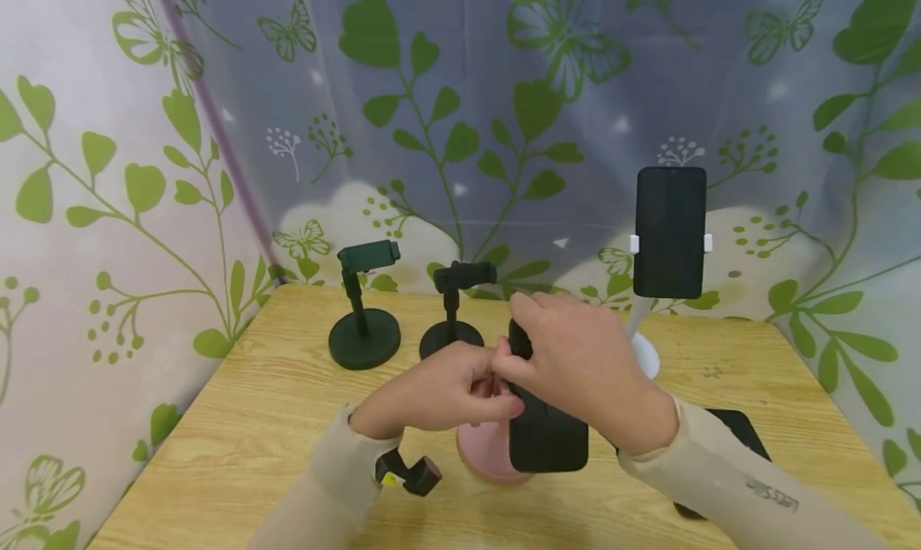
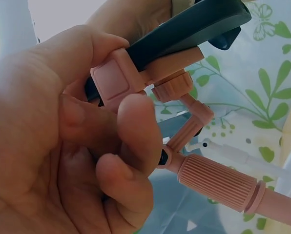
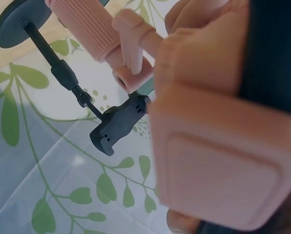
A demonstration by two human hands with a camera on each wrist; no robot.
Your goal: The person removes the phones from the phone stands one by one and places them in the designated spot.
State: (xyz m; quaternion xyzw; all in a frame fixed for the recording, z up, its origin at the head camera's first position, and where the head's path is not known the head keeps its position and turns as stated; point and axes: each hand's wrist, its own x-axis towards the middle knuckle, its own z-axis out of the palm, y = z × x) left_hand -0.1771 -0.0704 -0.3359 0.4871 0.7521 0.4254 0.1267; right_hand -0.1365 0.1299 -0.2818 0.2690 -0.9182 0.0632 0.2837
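A black smartphone point(image 1: 548, 442) sits tilted at the head of a pink phone stand, whose round base point(image 1: 485, 458) rests on the table. My right hand point(image 1: 586, 358) grips the phone's upper part, with the thumb toward the left hand. At the phone's left side, my left hand point(image 1: 449, 390) pinches the stand's pink clamp point(image 2: 117, 80) between thumb and fingers. The left wrist view shows the clamp against the phone point(image 2: 184, 39), above the stand's knob and ribbed stem point(image 2: 216, 183). Close up in the right wrist view, the clamp point(image 3: 223, 161) hides most of the fingers.
A dark green stand point(image 1: 364, 338) and a black stand point(image 1: 452, 334) stand at the back left. At the back right, a white stand point(image 1: 645, 356) bears another phone point(image 1: 671, 234). A further dark phone point(image 1: 741, 430) lies partly under the right forearm. Patterned curtain surrounds the table.
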